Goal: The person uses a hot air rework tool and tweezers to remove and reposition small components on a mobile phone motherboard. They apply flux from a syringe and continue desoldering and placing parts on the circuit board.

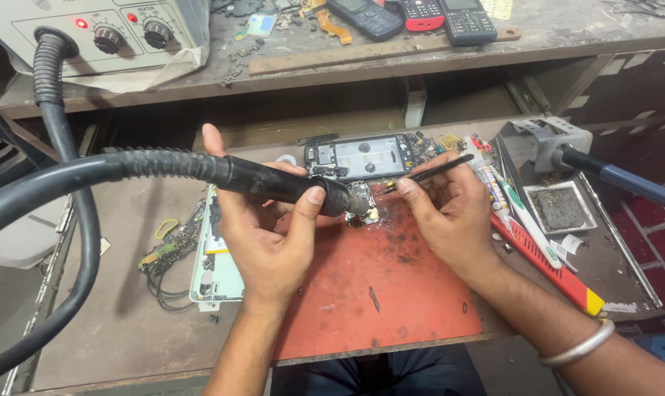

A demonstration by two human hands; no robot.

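My left hand [262, 235] grips the black handle of a hot-air gun [273, 183], whose thick black hose [53, 191] runs off to the left. Its nozzle points at a small circuit board [363, 205] lying on a red work mat [376, 293]. My right hand [446, 213] holds thin black tweezers [431, 173], their tip near the board. Just behind the board lies an opened phone chassis [365, 156].
A rework station [105, 33] with two knobs and red lights stands on the upper shelf, beside several phones [420, 18]. A soldering iron in its stand [560, 150], a sponge tray [558, 209], a red-yellow screwdriver [552, 268] and phone parts [211, 257] surround the mat.
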